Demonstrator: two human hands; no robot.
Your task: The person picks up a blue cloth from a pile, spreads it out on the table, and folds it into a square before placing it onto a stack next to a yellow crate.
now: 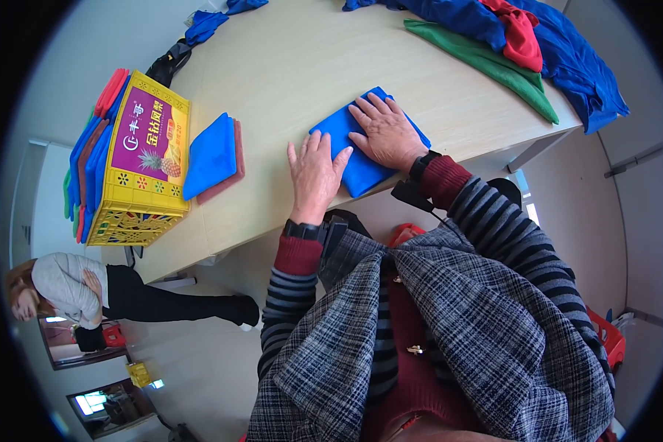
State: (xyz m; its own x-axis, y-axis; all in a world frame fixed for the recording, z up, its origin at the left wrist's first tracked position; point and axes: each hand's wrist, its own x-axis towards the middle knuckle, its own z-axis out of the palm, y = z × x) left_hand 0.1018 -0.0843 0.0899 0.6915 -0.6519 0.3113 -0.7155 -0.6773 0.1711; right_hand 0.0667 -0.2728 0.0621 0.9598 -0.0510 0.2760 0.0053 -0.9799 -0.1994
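Both hands lie flat, fingers spread, on one folded blue cloth [361, 158] at the near edge of the tabletop [287, 66]: left hand [314, 177] on its near-left corner, right hand [383, 132] on its middle. Judgement: pressing evenly from the centre outward, edges aligned, should give a crisp fold. Count: two folded cloths [214, 157] stacked left of the hands, blue over reddish; one yellow crate [141, 177] beyond them; a loose pile [516, 44] of blue, green and red fabric past the right hand.
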